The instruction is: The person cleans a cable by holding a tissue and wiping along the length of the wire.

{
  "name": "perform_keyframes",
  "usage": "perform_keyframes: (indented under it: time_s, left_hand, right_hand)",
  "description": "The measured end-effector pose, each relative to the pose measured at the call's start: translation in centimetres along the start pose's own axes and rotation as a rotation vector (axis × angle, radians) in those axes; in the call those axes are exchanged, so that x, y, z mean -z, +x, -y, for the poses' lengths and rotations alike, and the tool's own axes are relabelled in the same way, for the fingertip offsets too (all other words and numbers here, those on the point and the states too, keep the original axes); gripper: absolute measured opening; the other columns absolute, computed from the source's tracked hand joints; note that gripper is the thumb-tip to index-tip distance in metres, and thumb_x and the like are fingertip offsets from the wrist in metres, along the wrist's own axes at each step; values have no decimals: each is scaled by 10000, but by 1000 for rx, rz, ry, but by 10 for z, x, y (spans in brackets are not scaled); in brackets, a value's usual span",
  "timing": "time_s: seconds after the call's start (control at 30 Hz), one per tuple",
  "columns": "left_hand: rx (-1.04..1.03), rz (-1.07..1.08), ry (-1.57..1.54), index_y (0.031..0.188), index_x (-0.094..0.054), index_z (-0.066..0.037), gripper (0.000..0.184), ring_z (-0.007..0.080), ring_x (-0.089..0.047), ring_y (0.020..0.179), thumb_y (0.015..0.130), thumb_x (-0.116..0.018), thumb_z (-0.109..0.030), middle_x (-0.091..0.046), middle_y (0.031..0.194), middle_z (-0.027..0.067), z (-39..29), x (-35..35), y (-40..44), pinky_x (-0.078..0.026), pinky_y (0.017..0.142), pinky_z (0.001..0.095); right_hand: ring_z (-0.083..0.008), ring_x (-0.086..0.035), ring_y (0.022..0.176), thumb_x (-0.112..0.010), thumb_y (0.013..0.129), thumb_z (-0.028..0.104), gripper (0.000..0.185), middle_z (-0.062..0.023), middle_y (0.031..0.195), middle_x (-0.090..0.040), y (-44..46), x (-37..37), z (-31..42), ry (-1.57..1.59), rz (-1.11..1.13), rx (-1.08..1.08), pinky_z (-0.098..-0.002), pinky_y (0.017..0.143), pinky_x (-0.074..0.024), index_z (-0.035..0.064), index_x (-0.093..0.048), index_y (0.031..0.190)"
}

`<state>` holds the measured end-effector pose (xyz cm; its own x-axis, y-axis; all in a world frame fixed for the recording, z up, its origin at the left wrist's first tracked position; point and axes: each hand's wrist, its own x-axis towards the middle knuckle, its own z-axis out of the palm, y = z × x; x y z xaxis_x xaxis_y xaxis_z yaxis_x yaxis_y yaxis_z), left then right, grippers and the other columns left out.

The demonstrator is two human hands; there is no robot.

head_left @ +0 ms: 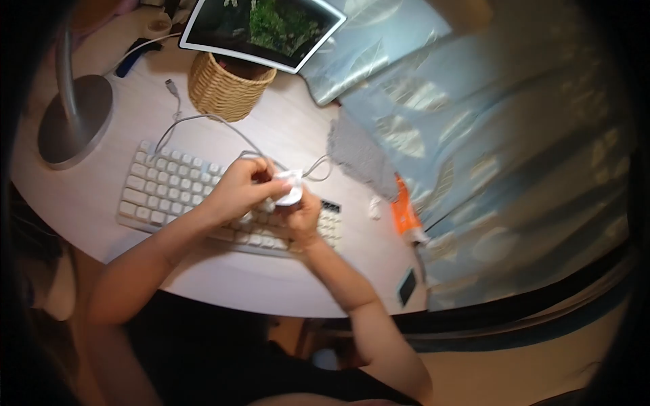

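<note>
Over the keyboard (177,186), my two hands meet on a small white, tissue-like piece (291,188). My left hand (245,186) pinches its left side between thumb and fingers. From below and to the right, my right hand (305,215) closes around its lower part. The fingers partly hide the piece, so its exact kind is unclear. Light keys fill the keyboard, which lies at a slant on the desk, partly covered by my hands and forearms. A grey cable (238,127) runs behind my hands and loops to the right, ending near a USB plug (171,86).
A woven basket (227,91) stands behind the keyboard, below a white-framed screen (267,30). At left is a lamp base (76,122). Grey cloth (359,157), an orange packet (403,206) and a phone (407,286) lie rightward, beside a curtain (501,169).
</note>
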<state>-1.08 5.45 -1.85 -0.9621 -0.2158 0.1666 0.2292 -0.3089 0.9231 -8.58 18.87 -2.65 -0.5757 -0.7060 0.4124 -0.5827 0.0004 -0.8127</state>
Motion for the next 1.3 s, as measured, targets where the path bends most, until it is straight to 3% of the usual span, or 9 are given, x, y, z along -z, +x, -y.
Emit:
perform_keyframes:
  time_s: [0.17,0.27,0.33,0.53,0.6,0.73,0.9,1.03,1.3]
  left_hand:
    - [-66,-169,-24,654,-500,-45,199,46,-418,528,759,-589,-189,-478,586,-6,-6,5,5,-333,480,183]
    - [-122,-304,-260,657,-491,-62,193,57,-417,527,767,-589,-186,-470,589,-13,-14,5,10,-350,499,190]
    - [-140,-330,-228,660,-495,-62,186,58,-424,521,772,-586,-179,-479,594,-8,-10,6,13,-355,490,186]
    - [-54,9,69,759,-549,-44,116,48,-459,574,762,-598,-149,-526,663,-8,10,-7,4,-378,521,172]
    - [16,-32,90,753,-527,-52,115,56,-461,565,755,-604,-138,-519,653,-2,5,-9,7,-379,495,183]
    - [-174,-249,-41,704,-496,-54,172,61,-454,532,763,-603,-175,-489,623,-8,-10,0,17,-390,483,191]
    - [-160,-366,-198,743,-486,-61,197,68,-473,562,772,-601,-218,-492,659,-6,-14,40,21,-407,501,186]
    - [-155,-319,-115,741,-494,-55,191,67,-456,537,766,-608,-206,-503,660,-3,-7,24,17,-376,499,179]
    - [-104,75,197,816,-580,-16,114,46,-466,601,788,-572,-126,-543,727,2,11,8,-3,-381,518,167]
  right_hand:
    - [-60,-434,481,-531,786,73,62,-9,544,-490,-2,1,-12,1,-44,43,-214,435,-352,17,-542,761]
    - [-61,-432,450,-507,796,71,78,-4,506,-477,-1,2,0,17,-33,23,-217,420,-352,14,-541,754]
    - [-69,-437,440,-505,792,64,74,-15,497,-479,0,3,-5,-3,-34,159,-217,415,-355,14,-544,755]
    - [-104,-487,457,-497,764,36,72,-62,557,-533,-1,7,-11,24,3,177,-252,441,-388,18,-531,825]
    - [-116,-491,462,-495,760,31,73,-67,561,-539,0,12,-7,61,10,190,-259,456,-397,16,-526,824]
    - [-88,-489,441,-504,805,92,86,-24,506,-516,1,10,-8,85,42,115,-232,424,-381,11,-531,793]
    - [-53,-467,422,-513,825,138,145,-3,513,-506,3,8,-12,99,93,175,-191,391,-365,9,-554,774]
    - [-52,-469,427,-515,821,120,130,-3,521,-509,4,6,-10,100,85,187,-190,391,-364,7,-555,771]
    - [-41,-438,433,-483,820,89,101,5,486,-475,3,6,-15,72,73,124,-197,401,-347,11,-528,775]
